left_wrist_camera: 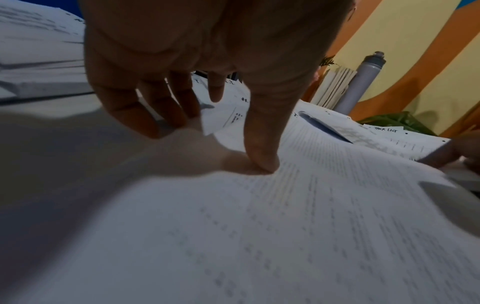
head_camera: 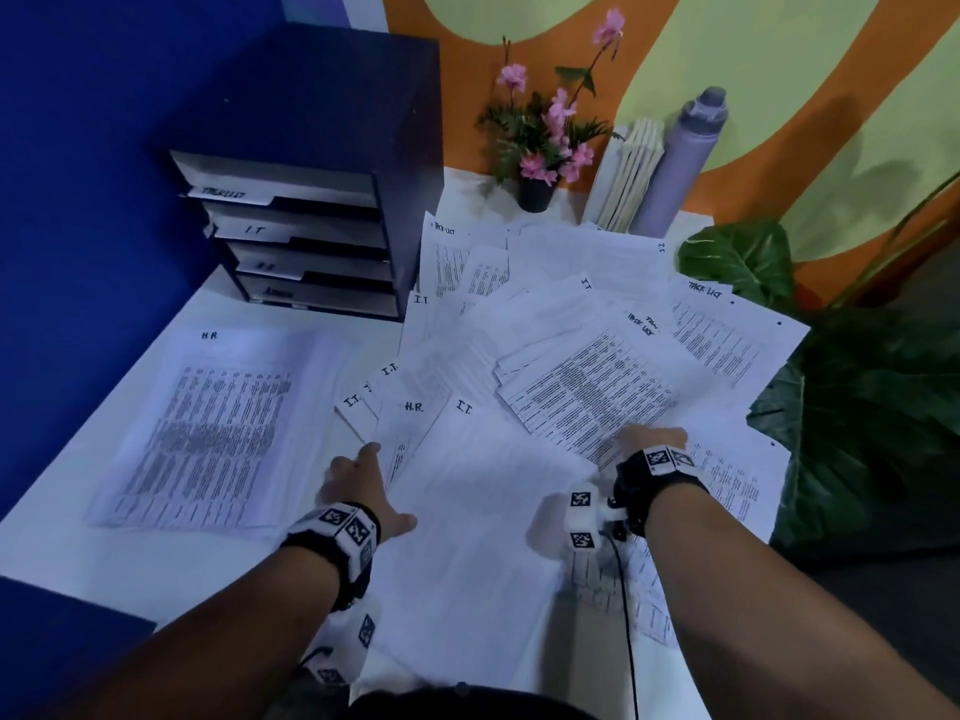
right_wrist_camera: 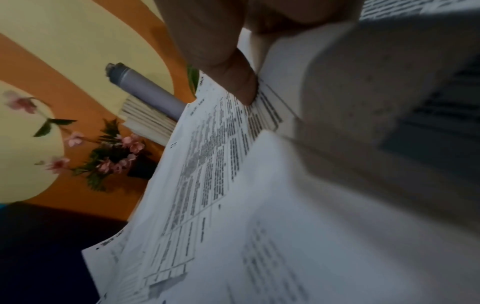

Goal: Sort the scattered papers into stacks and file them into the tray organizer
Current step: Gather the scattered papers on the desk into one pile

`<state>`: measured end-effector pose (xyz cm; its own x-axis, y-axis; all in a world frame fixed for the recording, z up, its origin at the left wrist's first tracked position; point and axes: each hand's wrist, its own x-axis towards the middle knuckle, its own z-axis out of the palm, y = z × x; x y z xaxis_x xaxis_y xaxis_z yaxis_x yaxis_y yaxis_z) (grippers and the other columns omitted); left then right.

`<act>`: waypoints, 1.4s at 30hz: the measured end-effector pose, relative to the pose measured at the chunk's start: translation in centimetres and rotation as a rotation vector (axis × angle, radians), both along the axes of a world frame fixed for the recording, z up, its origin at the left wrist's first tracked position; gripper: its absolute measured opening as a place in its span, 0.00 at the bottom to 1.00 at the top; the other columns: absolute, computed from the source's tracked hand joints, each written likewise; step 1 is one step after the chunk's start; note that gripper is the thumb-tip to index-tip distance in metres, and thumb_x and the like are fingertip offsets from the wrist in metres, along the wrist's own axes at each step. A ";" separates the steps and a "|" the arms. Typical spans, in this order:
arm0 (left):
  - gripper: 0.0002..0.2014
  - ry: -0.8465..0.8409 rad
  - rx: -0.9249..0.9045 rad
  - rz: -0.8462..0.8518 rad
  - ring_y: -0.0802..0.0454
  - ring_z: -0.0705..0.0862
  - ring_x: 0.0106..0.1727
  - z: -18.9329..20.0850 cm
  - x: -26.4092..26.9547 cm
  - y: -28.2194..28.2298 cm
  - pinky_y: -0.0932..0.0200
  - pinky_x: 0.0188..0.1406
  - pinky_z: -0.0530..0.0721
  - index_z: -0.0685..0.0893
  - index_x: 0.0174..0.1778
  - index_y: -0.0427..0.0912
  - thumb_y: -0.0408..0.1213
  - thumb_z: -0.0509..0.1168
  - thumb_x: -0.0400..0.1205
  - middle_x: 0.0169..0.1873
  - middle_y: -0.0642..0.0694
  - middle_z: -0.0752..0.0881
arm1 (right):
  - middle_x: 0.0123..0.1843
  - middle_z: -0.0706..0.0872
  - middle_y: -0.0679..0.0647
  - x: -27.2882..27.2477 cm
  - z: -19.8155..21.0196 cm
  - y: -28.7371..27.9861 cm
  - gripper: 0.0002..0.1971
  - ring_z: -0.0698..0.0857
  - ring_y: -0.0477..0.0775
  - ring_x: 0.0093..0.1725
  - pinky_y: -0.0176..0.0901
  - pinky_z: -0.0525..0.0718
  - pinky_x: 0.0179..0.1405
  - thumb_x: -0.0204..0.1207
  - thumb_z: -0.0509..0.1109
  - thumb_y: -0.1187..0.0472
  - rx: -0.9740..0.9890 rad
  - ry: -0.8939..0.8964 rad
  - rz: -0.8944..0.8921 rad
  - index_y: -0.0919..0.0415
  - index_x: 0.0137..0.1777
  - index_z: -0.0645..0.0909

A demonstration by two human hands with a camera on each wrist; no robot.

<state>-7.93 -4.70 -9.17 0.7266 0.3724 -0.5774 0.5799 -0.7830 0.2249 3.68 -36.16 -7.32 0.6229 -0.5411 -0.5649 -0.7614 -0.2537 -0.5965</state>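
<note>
Scattered printed papers (head_camera: 545, 314) marked I.T., H.R. and Task List cover the white table. One neat H.R. stack (head_camera: 208, 423) lies at the left. The dark blue tray organizer (head_camera: 311, 148) stands at the back left, its trays labelled. My left hand (head_camera: 384, 485) is open, with its thumb (left_wrist_camera: 259, 148) pressing on a large I.T. sheet (head_camera: 483, 511) and its fingers spread at that sheet's left edge. My right hand (head_camera: 649, 441) grips the near edge of the printed Task List sheets (head_camera: 587, 397). Its thumb (right_wrist_camera: 233, 78) lies on top and its fingers are hidden under the paper.
A potted pink flower (head_camera: 535, 194), upright books (head_camera: 628, 174) and a grey bottle (head_camera: 685, 158) line the back wall. A large leafy plant (head_camera: 857, 407) crowds the table's right edge, where papers overhang. A blue partition (head_camera: 78, 200) is at the left.
</note>
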 end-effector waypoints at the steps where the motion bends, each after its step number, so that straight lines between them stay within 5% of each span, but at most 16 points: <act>1: 0.58 0.007 0.007 -0.006 0.39 0.69 0.73 0.1 -0.1 0.1 0.44 0.67 0.78 0.51 0.81 0.52 0.54 0.81 0.61 0.73 0.38 0.61 | 0.75 0.73 0.62 0.1 0.4 0.1 0.27 0.78 0.64 0.65 0.47 0.80 0.52 0.81 0.65 0.64 -0.051 -0.026 0.044 0.68 0.78 0.64; 4: 0.59 0.017 -0.004 -0.011 0.39 0.70 0.74 0.2 0.1 0.1 0.45 0.70 0.76 0.50 0.82 0.51 0.53 0.81 0.62 0.74 0.39 0.65 | 0.62 0.79 0.69 0.8 1.9 0.8 0.13 0.83 0.68 0.57 0.44 0.75 0.49 0.81 0.64 0.64 -0.269 -0.396 0.153 0.71 0.61 0.76; 7: 0.60 -0.005 -0.075 0.007 0.40 0.72 0.74 0.6 0.6 -0.2 0.47 0.72 0.74 0.46 0.82 0.50 0.47 0.82 0.64 0.77 0.43 0.67 | 0.45 0.79 0.62 1.1 4.5 1.0 0.06 0.80 0.60 0.43 0.50 0.78 0.45 0.81 0.63 0.60 -0.354 -0.774 0.184 0.61 0.45 0.74; 9: 0.58 -0.064 -0.159 0.052 0.40 0.75 0.72 0.7 0.7 -0.3 0.48 0.69 0.77 0.45 0.82 0.52 0.40 0.81 0.66 0.78 0.41 0.66 | 0.36 0.78 0.53 1.0 7.1 1.3 0.05 0.79 0.54 0.37 0.43 0.79 0.40 0.81 0.64 0.59 -0.234 -0.879 0.118 0.54 0.44 0.73; 12: 0.51 -0.145 -0.195 0.067 0.39 0.79 0.67 0.7 0.6 0.6 0.48 0.65 0.80 0.48 0.82 0.53 0.38 0.76 0.71 0.76 0.40 0.70 | 0.31 0.75 0.45 0.3 9.2 1.8 0.04 0.75 0.36 0.27 0.29 0.77 0.31 0.80 0.66 0.64 -0.098 -0.933 0.141 0.55 0.47 0.74; 15: 0.38 -0.218 -0.237 0.103 0.40 0.76 0.70 1.6 1.2 2.0 0.51 0.66 0.76 0.59 0.81 0.44 0.39 0.71 0.78 0.76 0.39 0.71 | 0.31 0.75 0.46 -1.1 8.2 2.1 0.04 0.75 0.42 0.29 0.35 0.78 0.33 0.78 0.67 0.67 0.044 -0.803 0.171 0.57 0.48 0.77; 18: 0.30 -0.186 -0.251 0.161 0.38 0.72 0.74 2.5 2.0 3.0 0.51 0.70 0.71 0.65 0.79 0.34 0.43 0.64 0.84 0.75 0.35 0.72 | 0.39 0.82 0.54 -3.1 5.4 2.3 0.06 0.82 0.54 0.39 0.44 0.83 0.39 0.80 0.68 0.59 0.076 -0.487 0.264 0.61 0.52 0.80; 21: 0.26 -0.204 -0.328 0.248 0.37 0.75 0.71 2.2 2.4 3.6 0.51 0.70 0.71 0.70 0.76 0.34 0.43 0.62 0.84 0.72 0.35 0.76 | 0.44 0.87 0.57 -5.6 2.4 2.9 0.11 0.86 0.60 0.47 0.47 0.84 0.43 0.81 0.67 0.54 0.120 -0.244 0.297 0.61 0.54 0.82; 25: 0.24 -0.204 -0.420 0.368 0.39 0.76 0.69 0.2 2.7 2.7 0.54 0.69 0.71 0.70 0.76 0.35 0.40 0.61 0.85 0.71 0.37 0.76 | 0.39 0.84 0.58 -7.2 1.0 4.8 0.12 0.80 0.53 0.35 0.40 0.77 0.31 0.81 0.67 0.54 0.129 -0.170 0.375 0.64 0.50 0.83; 27: 0.22 -0.199 -0.482 0.396 0.39 0.77 0.68 -0.2 2.8 1.4 0.55 0.68 0.72 0.70 0.75 0.34 0.36 0.61 0.85 0.70 0.37 0.77 | 0.34 0.82 0.55 -6.4 1.1 5.9 0.12 0.79 0.51 0.30 0.45 0.79 0.26 0.79 0.68 0.54 0.047 -0.225 0.460 0.64 0.44 0.82; 29: 0.17 -0.168 -0.536 0.401 0.41 0.79 0.63 -0.5 3.3 0.4 0.58 0.63 0.74 0.73 0.70 0.36 0.32 0.60 0.84 0.66 0.41 0.79 | 0.48 0.85 0.58 -4.8 1.0 6.6 0.14 0.84 0.56 0.43 0.56 0.87 0.42 0.76 0.70 0.51 -0.121 -0.313 0.553 0.64 0.44 0.84; 31: 0.16 -0.164 -0.588 0.423 0.39 0.80 0.59 -0.7 3.8 -0.1 0.52 0.63 0.78 0.75 0.67 0.34 0.29 0.60 0.83 0.64 0.38 0.80 | 0.71 0.75 0.56 -2.8 1.0 6.9 0.17 0.76 0.60 0.65 0.56 0.81 0.63 0.76 0.69 0.48 -0.314 -0.297 0.715 0.63 0.53 0.85; 33: 0.18 -0.136 -0.525 0.413 0.36 0.82 0.59 -1.1 4.3 0.1 0.48 0.57 0.82 0.75 0.69 0.32 0.29 0.58 0.82 0.64 0.31 0.81 | 0.79 0.65 0.54 -1.1 1.4 6.9 0.19 0.68 0.61 0.74 0.54 0.75 0.69 0.78 0.66 0.47 -0.425 -0.262 0.838 0.60 0.60 0.84; 37: 0.20 -0.030 -0.372 0.340 0.35 0.77 0.70 0.4 4.1 0.2 0.51 0.59 0.81 0.74 0.73 0.31 0.32 0.59 0.84 0.69 0.32 0.77 | 0.82 0.60 0.57 0.9 1.3 6.4 0.27 0.66 0.62 0.79 0.53 0.67 0.77 0.80 0.64 0.46 -0.437 -0.126 0.927 0.57 0.76 0.71; 42: 0.20 0.054 -0.351 0.351 0.41 0.70 0.76 3.7 4.2 -0.2 0.62 0.62 0.74 0.68 0.75 0.32 0.32 0.55 0.87 0.75 0.35 0.71 | 0.73 0.70 0.63 0.5 1.2 8.3 0.31 0.73 0.68 0.70 0.58 0.76 0.69 0.79 0.68 0.55 -0.357 0.002 0.855 0.58 0.78 0.60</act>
